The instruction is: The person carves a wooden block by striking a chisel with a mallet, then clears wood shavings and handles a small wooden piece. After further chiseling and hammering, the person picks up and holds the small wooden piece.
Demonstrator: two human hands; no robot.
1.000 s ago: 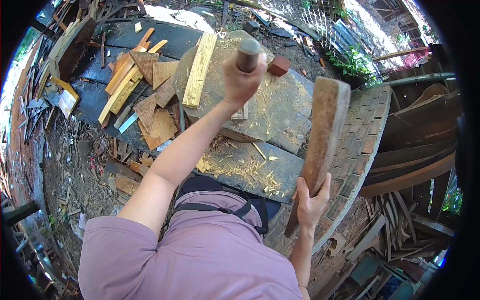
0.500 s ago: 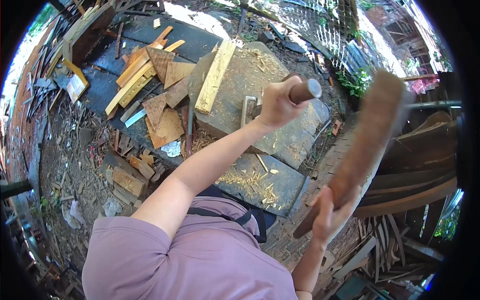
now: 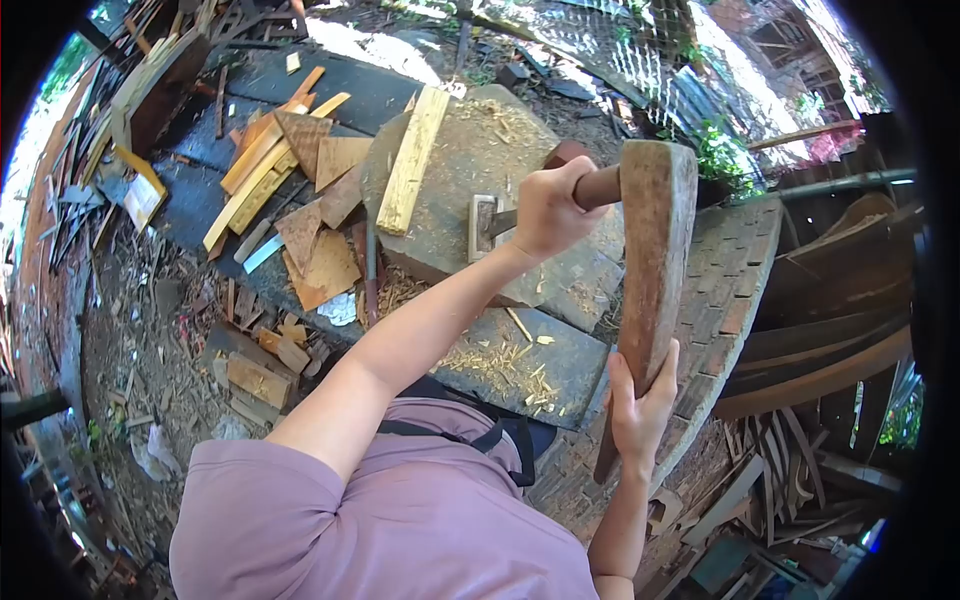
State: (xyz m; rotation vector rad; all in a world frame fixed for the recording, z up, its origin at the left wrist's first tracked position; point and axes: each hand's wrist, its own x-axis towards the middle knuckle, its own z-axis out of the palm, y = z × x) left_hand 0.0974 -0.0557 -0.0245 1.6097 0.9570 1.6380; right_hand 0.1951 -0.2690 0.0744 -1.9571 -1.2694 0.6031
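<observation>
My left hand (image 3: 552, 208) is closed round the handle of a chisel (image 3: 598, 188), which lies nearly level and points left. Its dark blade end meets a wooden piece with a pale rim round a recess (image 3: 482, 228); how deep the tip sits is hidden. My right hand (image 3: 640, 405) grips the narrow lower part of a long wooden mallet (image 3: 655, 240). The mallet stands almost upright, its thick head against or right beside the chisel's butt end. Behind my left hand shows part of a reddish-brown wooden piece (image 3: 566, 153).
Under the work is a broad stump-like block (image 3: 440, 240) strewn with shavings. A yellow wood strip (image 3: 413, 160) lies on it. Offcuts (image 3: 325, 265) and a white-bladed tool (image 3: 262, 253) lie to the left. Curved boards (image 3: 820, 365) are stacked at right.
The mallet has swung left from the right side, up to the chisel's butt end. My left hand keeps hold of the chisel, and the view has shifted slightly.
</observation>
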